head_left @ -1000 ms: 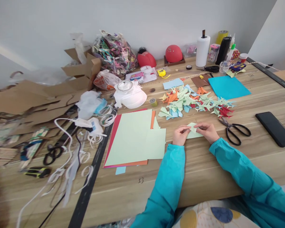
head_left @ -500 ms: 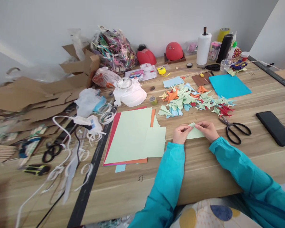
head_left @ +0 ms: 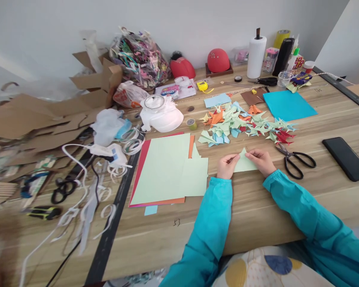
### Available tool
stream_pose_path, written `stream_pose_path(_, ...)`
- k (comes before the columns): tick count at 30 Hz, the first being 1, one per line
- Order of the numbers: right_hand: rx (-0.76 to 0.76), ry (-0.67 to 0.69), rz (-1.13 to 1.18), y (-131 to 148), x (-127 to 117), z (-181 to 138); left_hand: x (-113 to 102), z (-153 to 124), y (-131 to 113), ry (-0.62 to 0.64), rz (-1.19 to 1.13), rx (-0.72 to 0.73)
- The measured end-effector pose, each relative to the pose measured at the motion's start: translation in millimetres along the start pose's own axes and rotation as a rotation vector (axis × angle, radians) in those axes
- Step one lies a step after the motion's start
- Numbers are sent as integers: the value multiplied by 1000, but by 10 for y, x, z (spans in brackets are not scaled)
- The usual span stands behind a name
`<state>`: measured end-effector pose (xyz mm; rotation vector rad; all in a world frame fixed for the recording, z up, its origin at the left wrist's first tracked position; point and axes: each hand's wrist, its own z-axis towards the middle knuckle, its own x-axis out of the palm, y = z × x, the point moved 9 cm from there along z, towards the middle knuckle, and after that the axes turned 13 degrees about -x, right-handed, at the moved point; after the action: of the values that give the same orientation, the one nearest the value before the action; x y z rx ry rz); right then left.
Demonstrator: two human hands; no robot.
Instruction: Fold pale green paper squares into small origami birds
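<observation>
Both my hands rest on the wooden table (head_left: 257, 215) and pinch one pale green folded paper (head_left: 244, 163) between them. My left hand (head_left: 226, 166) grips its left edge with closed fingers. My right hand (head_left: 261, 161) holds the right edge, fingertips pressed on the fold. The paper forms a triangle pointing away from me. Just beyond it lies a heap of folded paper figures (head_left: 245, 125) in green, blue, orange and red. Both sleeves are teal.
A stack of green, orange and red sheets (head_left: 167, 171) lies left of my hands. Black scissors (head_left: 296, 161) and a black phone (head_left: 347, 158) lie to the right. A blue sheet (head_left: 288, 105), paper roll (head_left: 255, 56), cardboard (head_left: 32, 119) and white straps (head_left: 89, 207) crowd the rest.
The paper's upper flap has been folded so it now rises to a single point. My hands stayed in nearly the same place; the view shifted slightly.
</observation>
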<state>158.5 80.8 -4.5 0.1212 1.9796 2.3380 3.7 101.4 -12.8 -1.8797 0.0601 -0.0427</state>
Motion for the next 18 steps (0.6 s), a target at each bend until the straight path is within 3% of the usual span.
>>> stream_pose_path(11, -10, 8, -42, -43, 14, -16, 11, -34, -34, -1, 21, 34)
stream_pose_path(18, 6, -63, 6, -72, -26, -7, 40, -24, 0, 19, -23, 4)
